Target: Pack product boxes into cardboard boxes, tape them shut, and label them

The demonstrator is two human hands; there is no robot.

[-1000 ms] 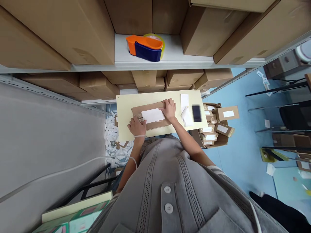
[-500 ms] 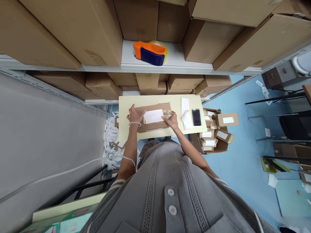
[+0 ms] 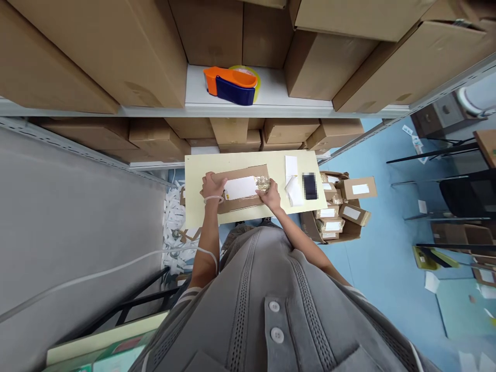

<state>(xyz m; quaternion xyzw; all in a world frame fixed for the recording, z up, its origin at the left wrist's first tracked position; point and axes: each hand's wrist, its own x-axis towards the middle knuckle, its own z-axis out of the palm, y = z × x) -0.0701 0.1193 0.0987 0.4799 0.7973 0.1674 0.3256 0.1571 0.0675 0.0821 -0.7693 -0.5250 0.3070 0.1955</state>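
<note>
The cardboard box (image 3: 238, 205) lay flat on the pale table (image 3: 273, 161), slightly askew, with a white label (image 3: 239, 188) across its upper face. The left hand (image 3: 212, 186) was clasped over the box's left end, its thumb on top and pointing toward the label. The right hand (image 3: 270, 196) gripped the opposite end, thumb near the label's corner, beside a shiny patch of clear tape (image 3: 262, 183) (wrinkled, by the look of its glints). A pale band (image 3: 214, 198) circled the left wrist. Farther right on the table were white papers (image 3: 294, 192), one overlapping another, and a dark rectangle (image 3: 309, 186) too blurred to identify. Beyond the table's right edge, an open carton (image 3: 351, 233) full of labelled parcels stood on the blue floor (image 3: 380, 248). An orange and blue tape dispenser (image 3: 232, 86) sat on the shelf (image 3: 273, 85) above, between large brown boxes (image 3: 155, 57).
</note>
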